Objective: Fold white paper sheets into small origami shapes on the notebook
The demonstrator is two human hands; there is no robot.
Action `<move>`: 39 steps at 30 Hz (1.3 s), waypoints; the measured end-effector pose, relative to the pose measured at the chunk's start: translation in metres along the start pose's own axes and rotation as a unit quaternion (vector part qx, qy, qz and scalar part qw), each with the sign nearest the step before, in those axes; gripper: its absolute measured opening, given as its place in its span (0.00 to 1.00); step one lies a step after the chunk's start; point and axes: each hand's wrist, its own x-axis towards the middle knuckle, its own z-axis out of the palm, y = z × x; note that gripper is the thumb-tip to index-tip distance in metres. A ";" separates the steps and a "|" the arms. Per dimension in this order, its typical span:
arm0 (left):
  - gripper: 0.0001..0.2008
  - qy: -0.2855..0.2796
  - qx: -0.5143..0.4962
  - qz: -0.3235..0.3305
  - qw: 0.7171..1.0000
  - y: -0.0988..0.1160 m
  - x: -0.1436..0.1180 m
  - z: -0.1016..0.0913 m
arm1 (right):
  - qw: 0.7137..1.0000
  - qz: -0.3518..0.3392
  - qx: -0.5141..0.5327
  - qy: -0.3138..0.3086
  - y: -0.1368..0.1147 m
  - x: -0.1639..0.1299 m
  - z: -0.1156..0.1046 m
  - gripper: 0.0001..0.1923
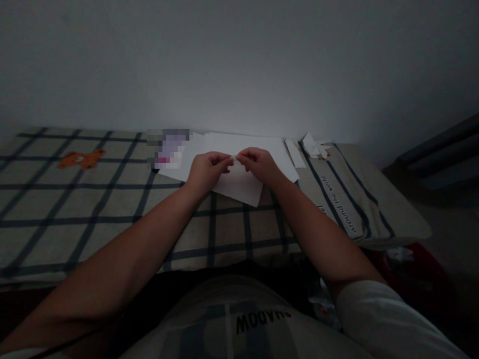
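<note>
Paper strip (234, 158) (tiny, dim) pinched between left hand (207, 168), right hand (258, 164) fingers; sheet (243, 187) beneath

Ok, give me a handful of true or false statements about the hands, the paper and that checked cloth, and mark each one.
1. Both hands pinch a small piece of paper between them. True: the left hand and the right hand meet at the small piece of paper.
2. The white sheets lie on a plain red cloth. False: they lie on a checked cloth with dark lines.
3. An orange bear figure shows on the cloth, left of the hands. True.
4. The folded paper scraps sit near the left edge. False: they sit right of the hands, by the wall.
5. The right hand lies flat on the cloth. False: its fingers are curled, pinching.
</note>
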 end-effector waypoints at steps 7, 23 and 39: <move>0.13 -0.004 0.054 0.024 0.998 -0.004 -0.001 -0.001 | 0.999 0.026 0.012 -0.018 0.002 0.001 -0.006 0.11; 0.13 -0.103 0.301 0.244 0.916 -0.004 -0.003 0.006 | 0.972 0.207 0.009 0.112 0.007 -0.009 -0.041 0.08; 0.37 -0.339 0.435 0.227 0.803 0.033 -0.025 0.021 | 0.878 0.286 -0.222 0.312 0.059 -0.060 -0.133 0.13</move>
